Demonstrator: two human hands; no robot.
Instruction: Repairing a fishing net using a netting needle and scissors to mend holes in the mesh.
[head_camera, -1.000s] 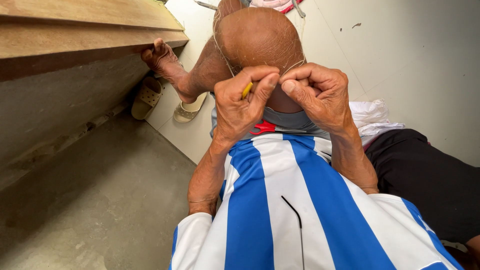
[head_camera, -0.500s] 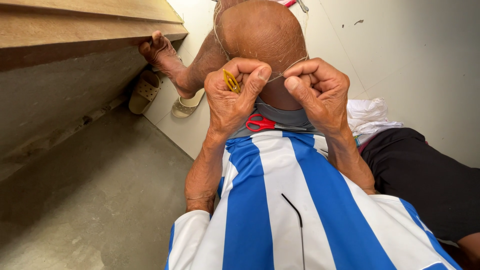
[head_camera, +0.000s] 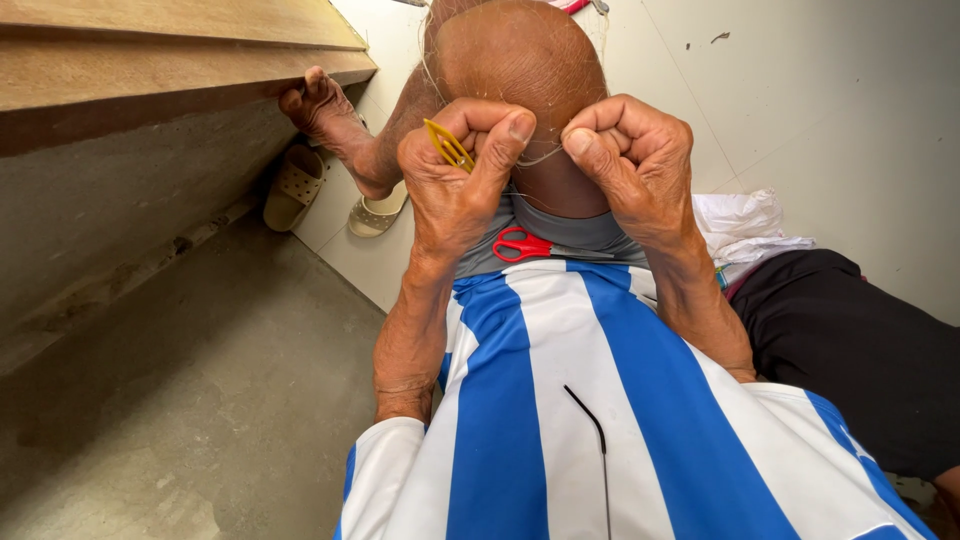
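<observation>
My left hand (head_camera: 455, 190) is closed around a small yellow netting needle (head_camera: 447, 145) that sticks out beside the fingers. My right hand (head_camera: 635, 165) is fisted, its thumb and fingers pinching a thin pale line (head_camera: 540, 155). The line runs between both hands and across my raised bare knee (head_camera: 520, 60). The hands sit side by side against the knee, almost touching. Red-handled scissors (head_camera: 522, 245) lie on my lap just below the hands, above my blue-and-white striped shirt (head_camera: 560, 400).
My bare foot (head_camera: 330, 120) presses against the edge of a wooden plank bench (head_camera: 170, 50) at the left. Two tan sandals (head_camera: 295, 185) lie below it on the concrete floor (head_camera: 180, 420). A white cloth (head_camera: 745, 225) and a dark cloth (head_camera: 850, 340) lie to the right.
The yellow needle has swung out from between my left thumb and finger to the left side of the hand. Both hands stay at the knee, pulling the line.
</observation>
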